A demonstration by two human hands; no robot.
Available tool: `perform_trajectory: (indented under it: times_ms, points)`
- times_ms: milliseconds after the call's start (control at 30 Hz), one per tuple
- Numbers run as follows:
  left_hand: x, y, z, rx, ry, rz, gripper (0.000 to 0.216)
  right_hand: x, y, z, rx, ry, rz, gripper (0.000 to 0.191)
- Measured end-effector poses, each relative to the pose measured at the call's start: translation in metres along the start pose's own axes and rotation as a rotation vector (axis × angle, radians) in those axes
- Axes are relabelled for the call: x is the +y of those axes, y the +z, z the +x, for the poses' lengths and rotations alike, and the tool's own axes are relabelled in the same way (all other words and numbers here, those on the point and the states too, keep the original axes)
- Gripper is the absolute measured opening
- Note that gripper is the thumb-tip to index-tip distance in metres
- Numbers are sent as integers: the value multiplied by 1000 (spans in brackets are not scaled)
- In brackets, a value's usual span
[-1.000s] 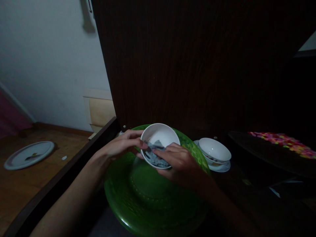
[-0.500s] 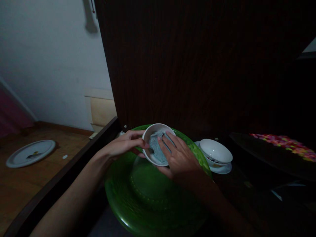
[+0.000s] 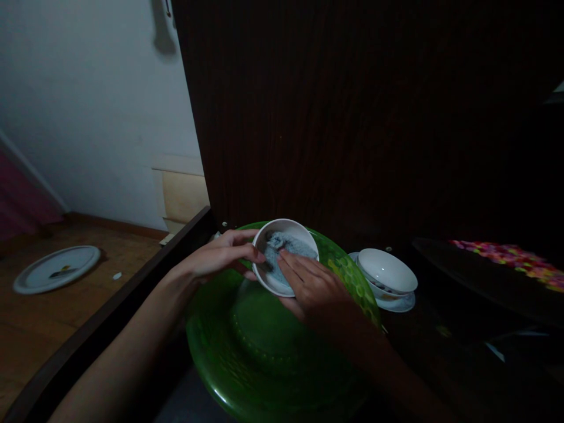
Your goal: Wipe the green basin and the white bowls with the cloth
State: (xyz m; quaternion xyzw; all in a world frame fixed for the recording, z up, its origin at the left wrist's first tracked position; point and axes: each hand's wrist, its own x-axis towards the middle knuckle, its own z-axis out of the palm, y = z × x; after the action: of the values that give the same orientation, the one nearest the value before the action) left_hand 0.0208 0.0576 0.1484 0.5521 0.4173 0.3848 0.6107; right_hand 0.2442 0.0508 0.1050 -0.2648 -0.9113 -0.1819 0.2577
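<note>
A white bowl [image 3: 259, 282] is tilted with its mouth toward me, above the far part of a large green basin [image 3: 259, 329]. My left hand [image 3: 224, 255] grips the bowl's left side, the thumb over the rim and the other fingers outside. Inside the bowl lies a crumpled grey-blue cloth [image 3: 299, 245]. My right hand [image 3: 311, 282] presses this cloth against the inner wall with its fingers together. Its thumb is below the rim, partly hidden.
Right of the basin, white bowls [image 3: 388, 271] are stacked on a plate [image 3: 399, 304]. A dark wooden panel [image 3: 330, 117] stands behind. Further right is a dark surface with a colourful strip [image 3: 506, 258]. On the floor at left lies a round white lid-like object [image 3: 83, 258].
My right hand's fingers have drawn together and moved slightly down across the bowl. The cloth has bunched up near the top. My left hand still holds the bowl in about the same place.
</note>
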Motion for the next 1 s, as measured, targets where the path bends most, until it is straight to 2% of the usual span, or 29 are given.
perform_trajectory:
  times_ms: [233, 367, 600, 833, 900, 1000]
  points:
    - [0, 0, 2, -44, -12, 110, 50, -2, 16, -8, -63, 60, -33, 62]
    - [0, -1, 3, -98, -3, 173, 53, 2, 21, -10, -105, 6, -11, 62]
    - [3, 0, 3, -157, 15, 209, 48, 3, 6, -5, -121, -202, 101, 53]
    - [-3, 0, 4, -75, -9, 73, 27, 3, -12, 1, -309, -105, 250, 51]
    - [-4, -1, 4, -60, -12, 41, 28, 7, -12, -1, -306, -95, 227, 45]
    - [-4, 0, 4, -43, -13, 17, 34, 13, -8, -4, -239, -77, 186, 24]
